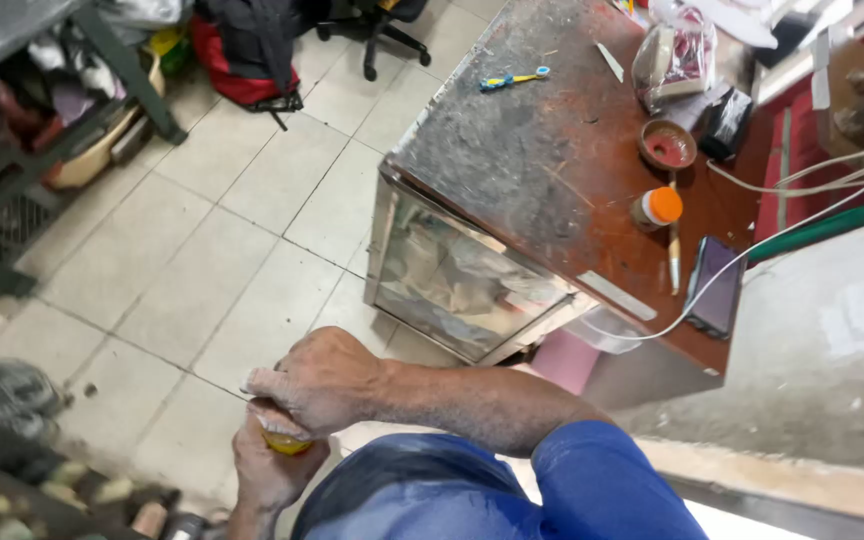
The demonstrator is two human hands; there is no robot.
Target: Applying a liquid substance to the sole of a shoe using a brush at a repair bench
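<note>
My left hand [270, 472] cups a small yellow container [287, 443] from below, low in the view over the tiled floor. My right hand [317, 380] is clamped over the container's top, fingers curled around it and hiding the lid. Only a sliver of yellow shows between the two hands. My right forearm runs in from a blue sleeve [602, 480] at the bottom right.
A grimy metal-sided table [512, 150] stands ahead with a blue-and-yellow toothbrush [514, 78], an orange-capped bottle [658, 208], a small bowl of red paste [668, 145], a brush [673, 255], a phone [715, 285] on a white cable and a plastic bag [674, 55]. Shoes [22, 390] lie left; bags [247, 50] at the back.
</note>
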